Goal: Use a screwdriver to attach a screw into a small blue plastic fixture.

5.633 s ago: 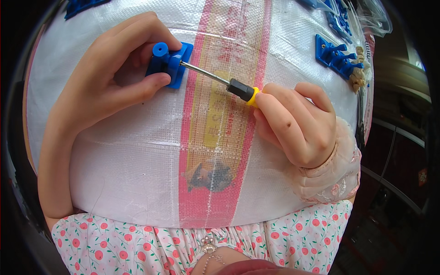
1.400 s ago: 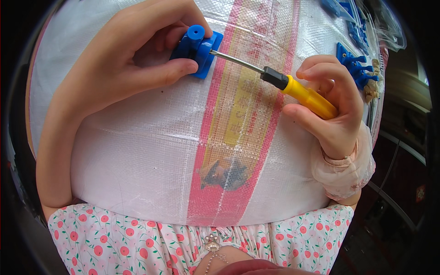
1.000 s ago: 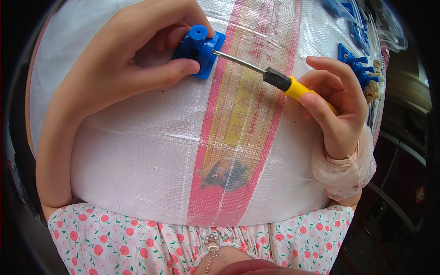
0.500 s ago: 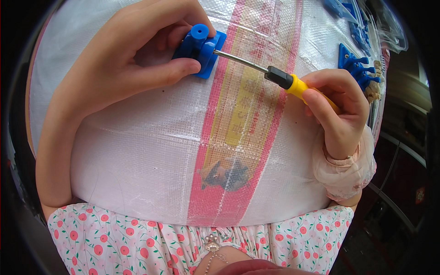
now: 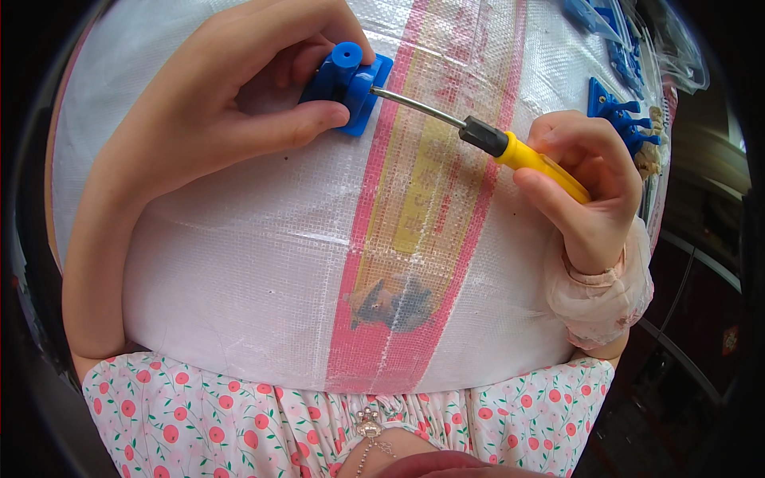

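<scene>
Between the thumb and fingers of my left hand (image 5: 239,95) is a blue plastic part (image 5: 362,92) with a flat base plate and a round knob that has a small hole in it. My right hand (image 5: 594,179) grips the yellow handle of a screwdriver (image 5: 546,166), thumb on one side and curled fingers on the other. Its metal shaft runs left and slightly upward, and the tip meets the side of the blue part. The exact spot under the tip is too small to make out.
A white woven plastic sheet (image 5: 239,255) with a pink and yellow printed band covers the table. At the right edge lie a blue part with several pegs (image 5: 621,115), more blue pieces (image 5: 625,60) and clear plastic bags (image 5: 681,56).
My right thumb and fingers have shifted on the screwdriver's handle, with the thumb lower and more of the yellow showing. The left hand and the blue part stay almost where they were.
</scene>
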The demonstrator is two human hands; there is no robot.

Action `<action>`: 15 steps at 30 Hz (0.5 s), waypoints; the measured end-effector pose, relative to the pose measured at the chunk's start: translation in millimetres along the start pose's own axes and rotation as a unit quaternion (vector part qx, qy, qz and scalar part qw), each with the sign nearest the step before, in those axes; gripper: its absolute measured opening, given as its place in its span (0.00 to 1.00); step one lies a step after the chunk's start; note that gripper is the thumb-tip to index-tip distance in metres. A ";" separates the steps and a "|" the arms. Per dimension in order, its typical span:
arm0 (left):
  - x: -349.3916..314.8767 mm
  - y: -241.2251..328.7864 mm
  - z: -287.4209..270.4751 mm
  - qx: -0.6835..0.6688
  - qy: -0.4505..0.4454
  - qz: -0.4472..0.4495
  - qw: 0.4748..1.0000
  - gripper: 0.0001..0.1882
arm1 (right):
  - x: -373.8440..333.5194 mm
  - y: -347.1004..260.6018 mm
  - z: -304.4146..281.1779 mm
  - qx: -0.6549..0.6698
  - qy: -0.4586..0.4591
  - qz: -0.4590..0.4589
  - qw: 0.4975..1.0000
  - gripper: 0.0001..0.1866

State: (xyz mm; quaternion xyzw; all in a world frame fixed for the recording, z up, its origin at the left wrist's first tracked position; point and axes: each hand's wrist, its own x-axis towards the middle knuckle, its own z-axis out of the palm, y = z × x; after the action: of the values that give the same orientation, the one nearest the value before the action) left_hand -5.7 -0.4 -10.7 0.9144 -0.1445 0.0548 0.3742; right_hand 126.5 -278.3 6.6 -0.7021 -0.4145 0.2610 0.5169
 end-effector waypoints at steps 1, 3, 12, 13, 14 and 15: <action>1.3 1.2 -1.1 -0.006 -0.003 0.000 1.000 0.17 | -0.6 0.2 -1.8 0.003 -0.003 0.007 1.000 0.17; 2.3 1.8 -1.6 -0.013 -0.005 0.003 1.000 0.17 | -1.5 2.2 -6.9 0.011 -0.009 0.021 1.000 0.17; 1.6 -0.3 -2.0 -0.014 -0.002 0.021 1.000 0.17 | 7.7 5.7 -0.3 -0.085 -0.030 -0.105 0.990 0.19; 2.0 0.2 -2.5 -0.017 -0.002 0.021 1.000 0.18 | 6.9 6.6 0.0 -0.081 -0.021 -0.100 0.991 0.19; 2.3 0.8 -3.0 -0.019 -0.002 0.020 1.000 0.18 | 5.5 7.0 0.4 -0.077 -0.012 -0.096 0.992 0.20; 2.6 1.1 -2.4 -0.019 -0.002 0.017 1.000 0.18 | 4.1 7.8 0.8 -0.072 -0.003 -0.091 0.993 0.20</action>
State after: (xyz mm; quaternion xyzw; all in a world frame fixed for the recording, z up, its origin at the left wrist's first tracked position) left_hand -3.5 0.0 -7.7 0.9048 -0.1620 0.0567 0.3898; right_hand 130.5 -275.4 -0.7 -0.6961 -0.4954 0.1846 0.4857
